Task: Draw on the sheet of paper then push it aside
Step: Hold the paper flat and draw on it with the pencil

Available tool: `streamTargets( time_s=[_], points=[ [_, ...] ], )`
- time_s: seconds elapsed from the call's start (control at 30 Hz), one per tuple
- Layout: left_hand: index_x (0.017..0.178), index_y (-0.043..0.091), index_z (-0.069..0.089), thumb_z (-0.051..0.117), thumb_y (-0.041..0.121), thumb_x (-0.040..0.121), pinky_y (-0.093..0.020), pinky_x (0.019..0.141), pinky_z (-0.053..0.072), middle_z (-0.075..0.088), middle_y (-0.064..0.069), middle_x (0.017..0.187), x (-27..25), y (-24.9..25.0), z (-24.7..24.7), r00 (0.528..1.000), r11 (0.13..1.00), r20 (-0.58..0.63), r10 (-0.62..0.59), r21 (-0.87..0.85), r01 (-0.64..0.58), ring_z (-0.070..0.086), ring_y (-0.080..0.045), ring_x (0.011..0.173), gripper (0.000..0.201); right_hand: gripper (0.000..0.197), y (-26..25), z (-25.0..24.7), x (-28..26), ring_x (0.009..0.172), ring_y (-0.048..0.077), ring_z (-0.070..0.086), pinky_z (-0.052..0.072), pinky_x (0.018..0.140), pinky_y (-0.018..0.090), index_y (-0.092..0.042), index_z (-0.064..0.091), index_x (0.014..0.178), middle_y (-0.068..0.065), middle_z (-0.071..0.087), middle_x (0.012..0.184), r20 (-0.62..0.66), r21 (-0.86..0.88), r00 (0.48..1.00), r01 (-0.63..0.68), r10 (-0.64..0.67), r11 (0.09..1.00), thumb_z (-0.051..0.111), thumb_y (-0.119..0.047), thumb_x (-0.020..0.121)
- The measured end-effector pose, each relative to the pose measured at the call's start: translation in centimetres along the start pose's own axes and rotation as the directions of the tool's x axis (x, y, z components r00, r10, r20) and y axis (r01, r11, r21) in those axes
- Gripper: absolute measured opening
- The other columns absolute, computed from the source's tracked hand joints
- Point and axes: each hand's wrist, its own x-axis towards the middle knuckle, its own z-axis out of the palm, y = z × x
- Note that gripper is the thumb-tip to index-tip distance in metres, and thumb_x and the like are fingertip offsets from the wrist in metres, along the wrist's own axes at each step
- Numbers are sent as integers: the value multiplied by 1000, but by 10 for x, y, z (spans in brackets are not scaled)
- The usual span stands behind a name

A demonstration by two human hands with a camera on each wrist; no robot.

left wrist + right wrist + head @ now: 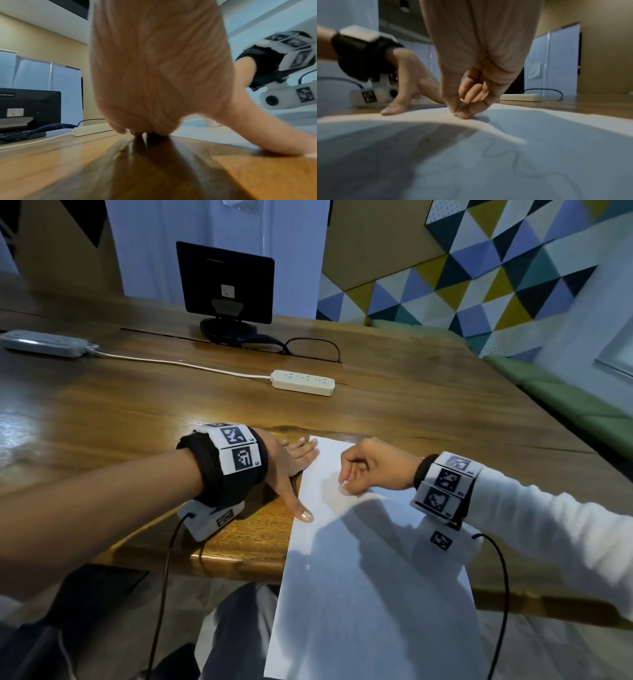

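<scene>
A white sheet of paper (359,577) lies on the wooden table (137,412), its near part hanging over the front edge. A faint squiggly line (505,155) is drawn on it. My left hand (291,470) lies flat with straight fingers. Its thumb tip (305,515) presses the sheet's left edge, and its fingertips touch the top left corner. My right hand (344,486) rests on the upper part of the sheet. In the right wrist view, thumb and forefinger pinch a thin drawing tool (460,106), whose tip touches the paper. Most of the tool is hidden by the fingers.
Behind the hands a white power strip (303,382) lies mid-table, with black glasses (311,349) and a dark monitor (226,285) further back. A grey power strip (44,344) sits far left. A green bench (565,398) runs along the table's right side.
</scene>
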Motion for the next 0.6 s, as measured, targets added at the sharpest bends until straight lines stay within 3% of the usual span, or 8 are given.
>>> streamTargets(
  time_s=[0.07,0.2,0.3,0.37,0.47,0.6],
  points=[
    [146,13,-28,54,77,70,-47,119,-6,-37,-1,150,0,1,0,1000,1000,2,0,3,0,-29,-19,141,129,15,-1,1,1,50,7,60,47,53,15,-6,60,76,9,63,63,-38,-24,999,11,-11,1000,71,4,77],
    [145,13,-29,54,75,72,-49,118,-5,-38,-2,150,-1,2,-2,1000,1000,8,-6,2,6,-29,-20,141,127,16,-1,4,-1,57,13,64,54,57,19,-8,61,75,21,68,74,73,1,997,28,-28,1000,72,3,76],
    [146,13,-28,54,73,74,-47,118,-8,-37,-2,151,-4,4,-3,1000,1000,-3,-6,7,6,-29,-21,141,124,13,0,0,5,54,14,63,50,55,16,-6,61,76,18,68,68,-10,-48,1000,27,-27,998,72,2,76],
    [146,13,-27,53,73,75,-46,118,-9,-36,-2,151,-6,5,-2,1000,1000,-13,-13,11,14,-29,-22,141,123,11,-2,4,6,55,17,62,49,55,18,-2,62,77,15,67,66,15,-65,999,33,-32,997,71,3,76],
    [146,16,-28,54,75,72,-48,118,-9,-36,1,151,-6,4,-1,1000,1000,-11,-28,5,28,-30,-22,141,125,15,-6,5,11,50,10,61,50,54,17,-6,61,74,11,65,64,96,-29,995,41,-38,999,72,4,76],
    [146,20,-28,54,79,69,-51,117,-9,-36,4,151,-4,3,-1,999,999,-11,-47,19,48,-32,-23,139,127,18,-7,-1,27,49,5,61,49,53,15,-9,60,73,6,64,63,-21,-35,998,56,-57,998,72,4,76]
  ],
)
